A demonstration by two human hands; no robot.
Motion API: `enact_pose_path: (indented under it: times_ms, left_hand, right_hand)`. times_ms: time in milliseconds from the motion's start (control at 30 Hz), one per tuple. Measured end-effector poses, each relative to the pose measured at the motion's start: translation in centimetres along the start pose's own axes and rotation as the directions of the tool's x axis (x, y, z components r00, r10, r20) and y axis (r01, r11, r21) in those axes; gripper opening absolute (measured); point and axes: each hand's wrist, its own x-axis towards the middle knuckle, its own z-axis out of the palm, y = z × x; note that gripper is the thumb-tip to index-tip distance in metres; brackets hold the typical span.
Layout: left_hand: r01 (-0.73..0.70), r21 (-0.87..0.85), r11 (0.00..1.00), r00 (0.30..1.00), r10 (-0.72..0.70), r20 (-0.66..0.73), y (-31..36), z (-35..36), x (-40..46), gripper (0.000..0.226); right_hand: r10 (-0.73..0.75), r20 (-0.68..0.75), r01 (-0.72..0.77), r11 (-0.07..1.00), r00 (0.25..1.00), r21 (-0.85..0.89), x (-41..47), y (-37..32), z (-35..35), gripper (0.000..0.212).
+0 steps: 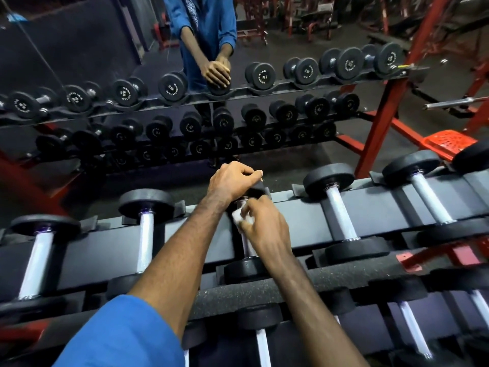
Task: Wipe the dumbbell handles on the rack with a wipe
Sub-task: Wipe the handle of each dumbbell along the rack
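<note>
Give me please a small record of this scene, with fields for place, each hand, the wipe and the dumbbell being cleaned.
place: gym dumbbell rack facing a mirror
left hand: grips the far black round head of the dumbbell
right hand: holds the white crumpled wipe against the handle
dumbbell being cleaned: black dumbbell with chrome metal handle, lying in its rack cradle
neighbours: chrome-handled dumbbells on both sides

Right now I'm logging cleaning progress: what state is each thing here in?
Left hand: gripping the far head of the middle dumbbell, steadying it.
Right hand: pinching the wipe.
Wipe: white, crumpled, pressed on the handle's far end.
Middle dumbbell: lying in its cradle on the rack.
Left dumbbell: racked, handle bare, untouched.
Right dumbbell: racked, handle bare, untouched.
</note>
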Motion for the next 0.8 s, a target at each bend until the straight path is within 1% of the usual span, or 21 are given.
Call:
enact_pose_path:
  times_ms: [33,100,167,200,233,267,300,333,367,400,433,500,533,567,633,667,700,767,800]
  left_hand:
    - [0.0,-0.008,1.0,1.0,0.0,-0.003,0.0,0.0,0.0,0.033]
    - [-0.006,-0.013,1.0,1.0,0.006,-0.004,0.0,0.0,-0.1,0.031]
    - [-0.016,-0.011,1.0,1.0,0.016,0.001,-0.1,0.0,-0.1,0.03]
    - [-0.019,-0.019,1.0,1.0,0.019,-0.001,0.0,0.1,-0.1,0.03]
    - [-0.019,-0.02,1.0,1.0,0.019,-0.003,-0.1,-0.1,-0.1,0.03]
    - [-0.021,-0.024,0.999,1.0,0.021,-0.004,-0.1,0.0,-0.1,0.031]
    - [-0.026,-0.022,0.999,1.0,0.026,-0.006,-0.2,0.0,0.1,0.031]
    - [-0.034,-0.02,0.999,0.999,0.034,-0.011,-0.2,0.0,0.1,0.031]
    - [-0.036,-0.029,0.999,0.999,0.036,-0.02,-0.4,0.1,0.2,0.03]
    - [-0.042,-0.032,0.999,0.999,0.041,-0.02,-0.5,0.1,0.3,0.029]
    - [-0.044,-0.045,0.998,0.999,0.043,-0.022,-0.5,0.2,0.3,0.029]
    - [-0.053,-0.059,0.997,0.998,0.051,-0.027,-0.6,0.3,0.5,0.03]
    - [-0.057,-0.073,0.996,0.998,0.055,-0.029,-0.8,0.4,0.5,0.031]
    - [-0.06,-0.084,0.995,0.998,0.058,-0.026,-1.0,0.3,0.5,0.031]
    - [-0.063,-0.108,0.992,0.998,0.06,-0.027,-1.2,0.1,0.6,0.03]
    - [-0.068,-0.114,0.991,0.998,0.066,-0.022,-1.1,0.1,0.6,0.029]
    - [-0.075,-0.123,0.99,0.997,0.073,-0.018,-1.2,0.1,0.6,0.029]
    - [-0.085,-0.139,0.987,0.996,0.083,-0.02,-1.4,0.2,0.7,0.028]
    - [-0.087,-0.145,0.986,0.996,0.084,-0.026,-1.4,0.2,0.7,0.028]
  right_hand:
    - [-0.069,0.046,0.071,0.997,0.997,-0.03,-1.0,0.5,0.1,0.013]
    - [-0.208,0.119,0.21,0.978,0.971,-0.008,-1.5,1.7,-0.2,0.013]
    - [-0.33,0.095,0.331,0.944,0.939,0.011,0.1,2.7,-0.8,0.012]
    - [-0.408,0.077,0.413,0.91,0.91,-0.048,1.2,3.0,-1.2,0.014]
    - [-0.497,0.072,0.502,0.856,0.865,-0.125,2.2,3.1,-1.2,0.018]
    - [-0.605,0.088,0.608,0.768,0.792,-0.202,2.8,3.3,-1.1,0.022]
    - [-0.71,0.128,0.716,0.652,0.692,-0.251,2.9,3.5,-1.0,0.025]
    - [-0.782,0.213,0.805,0.532,0.586,-0.263,2.4,3.7,-1.2,0.027]
    - [-0.81,0.319,0.869,0.431,0.492,-0.245,2.0,3.9,-1.5,0.025]
    - [-0.814,0.4,0.906,0.36,0.421,-0.222,2.0,4.2,-1.9,0.023]
    - [-0.798,0.462,0.922,0.329,0.387,-0.204,2.6,4.6,-2.5,0.024]
    - [-0.769,0.511,0.923,0.325,0.385,-0.206,3.9,5.2,-3.7,0.04]
    - [-0.758,0.544,0.933,0.291,0.359,-0.21,4.3,5.2,-4.0,0.045]
    - [-0.754,0.588,0.956,0.224,0.293,-0.19,4.2,5.1,-3.8,0.046]
    - [-0.716,0.686,0.991,0.074,0.128,-0.108,3.6,5.1,-3.3,0.044]
    - [-0.701,0.707,0.995,0.036,0.09,-0.091,3.6,5.0,-3.5,0.044]
    - [-0.704,0.703,0.994,0.032,0.1,-0.109,4.0,4.9,-3.7,0.043]
    - [-0.739,0.644,0.972,0.065,0.199,-0.225,5.0,4.2,-4.5,0.043]
    - [-0.736,0.64,0.961,0.056,0.222,-0.269,5.2,3.8,-4.7,0.044]
